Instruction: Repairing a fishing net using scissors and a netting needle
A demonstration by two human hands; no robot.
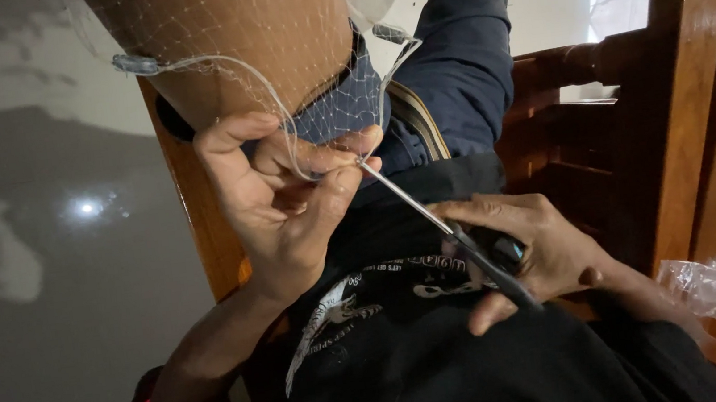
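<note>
Wooden chair frames [679, 101] in warm brown fill the right side, and a dim grey floor [42, 264] lies to the left; the view looks down over a black printed shirt [411, 348] and dark blue shorts [450, 65].

A fine, pale, translucent fishing net [266, 23] drapes over a bare knee, edged with a thicker whitish cord [264, 86] carrying small clear weights. The left hand [277, 201] is closed in a pinch, thumb and fingers gripping the cord and a fold of net just below the knee. The right hand [543, 247] is wrapped around the dark handles of slim steel scissors [432, 219], whose blades slant up and left — their tips touching or almost touching the pinched spot beside the left thumb.

Judged from this, the tips sit so near the left fingertips that a slip could nick skin. A snip placed slightly off could sever sound mesh or the edge cord — the threads are hard to tell apart in this dim light. Loose netting could also snag on the blades.

A crumpled clear plastic bag [709, 287] rests on the seat, well apart to the right.
</note>
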